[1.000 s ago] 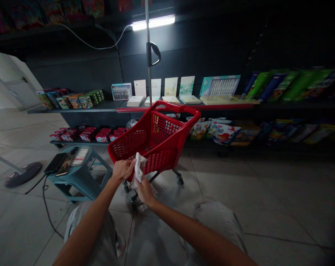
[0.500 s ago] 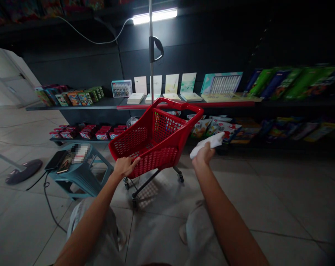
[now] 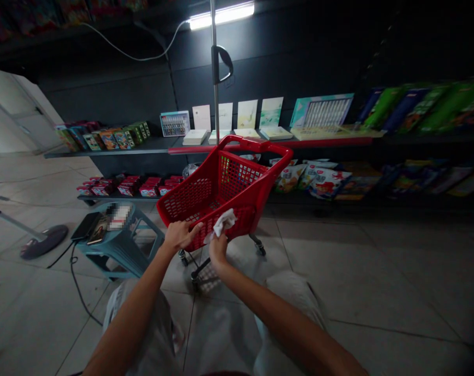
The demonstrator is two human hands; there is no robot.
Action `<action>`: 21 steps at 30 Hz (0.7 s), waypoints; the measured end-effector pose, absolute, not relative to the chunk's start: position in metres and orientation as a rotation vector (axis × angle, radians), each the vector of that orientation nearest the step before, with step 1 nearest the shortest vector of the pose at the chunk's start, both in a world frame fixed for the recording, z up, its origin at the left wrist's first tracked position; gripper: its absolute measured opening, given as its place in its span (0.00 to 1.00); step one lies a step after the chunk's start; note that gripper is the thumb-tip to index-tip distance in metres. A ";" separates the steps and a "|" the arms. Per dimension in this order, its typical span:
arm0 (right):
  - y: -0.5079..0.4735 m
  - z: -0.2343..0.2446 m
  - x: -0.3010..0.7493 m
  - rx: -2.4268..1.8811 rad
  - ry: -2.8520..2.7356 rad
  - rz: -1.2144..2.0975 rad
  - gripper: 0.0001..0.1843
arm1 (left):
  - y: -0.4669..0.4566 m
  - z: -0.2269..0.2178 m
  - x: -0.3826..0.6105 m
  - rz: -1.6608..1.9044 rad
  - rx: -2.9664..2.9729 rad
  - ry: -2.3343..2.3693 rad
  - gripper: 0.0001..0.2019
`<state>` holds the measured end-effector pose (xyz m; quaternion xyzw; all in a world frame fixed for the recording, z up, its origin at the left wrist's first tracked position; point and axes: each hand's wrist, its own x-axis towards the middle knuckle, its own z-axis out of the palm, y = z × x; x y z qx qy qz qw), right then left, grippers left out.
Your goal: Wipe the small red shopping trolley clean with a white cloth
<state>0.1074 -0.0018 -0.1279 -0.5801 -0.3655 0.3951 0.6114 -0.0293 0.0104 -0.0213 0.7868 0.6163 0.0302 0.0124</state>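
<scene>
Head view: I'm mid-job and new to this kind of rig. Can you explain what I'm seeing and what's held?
There's no machine: these are a person's bare hands, seen from a camera worn on the head, looking forward and down. The left hand rests on the near rim of a red plastic shopping cart. The right hand holds a crumpled white cloth at its near side. A blue-grey plastic stool bears flat items, one pixelated. Behind, dark shelves carry boxes, books and bags.

one head-worn view looks forward and down over the person's forearms (image 3: 132,317), which are nearest, facing the dark shelves (image 3: 143,150), with the red cart (image 3: 243,201) between.
</scene>
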 end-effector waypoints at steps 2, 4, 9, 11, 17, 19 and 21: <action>-0.022 -0.133 0.088 -1.289 -0.935 0.993 0.24 | 0.012 -0.021 -0.032 0.089 2.442 1.923 0.42; -0.040 -0.134 0.076 -1.196 -1.044 1.073 0.25 | 0.014 -0.021 -0.033 0.091 2.433 1.935 0.42; -0.056 -0.124 0.073 -1.108 -1.076 1.231 0.24 | 0.015 -0.025 -0.036 0.120 2.437 1.935 0.42; -0.052 -0.117 0.079 -1.044 -0.976 1.321 0.21 | 0.015 -0.026 -0.037 0.138 2.445 1.947 0.42; -0.016 -0.090 0.118 -0.788 -0.347 1.671 0.13 | 0.015 -0.026 -0.039 0.181 2.471 1.928 0.42; 0.000 -0.082 0.142 -0.800 -0.251 1.623 0.10 | 0.015 -0.026 -0.038 0.175 2.462 1.930 0.42; 0.017 -0.075 0.172 -0.821 -0.245 1.498 0.10 | 0.014 -0.026 -0.036 0.171 2.450 1.941 0.42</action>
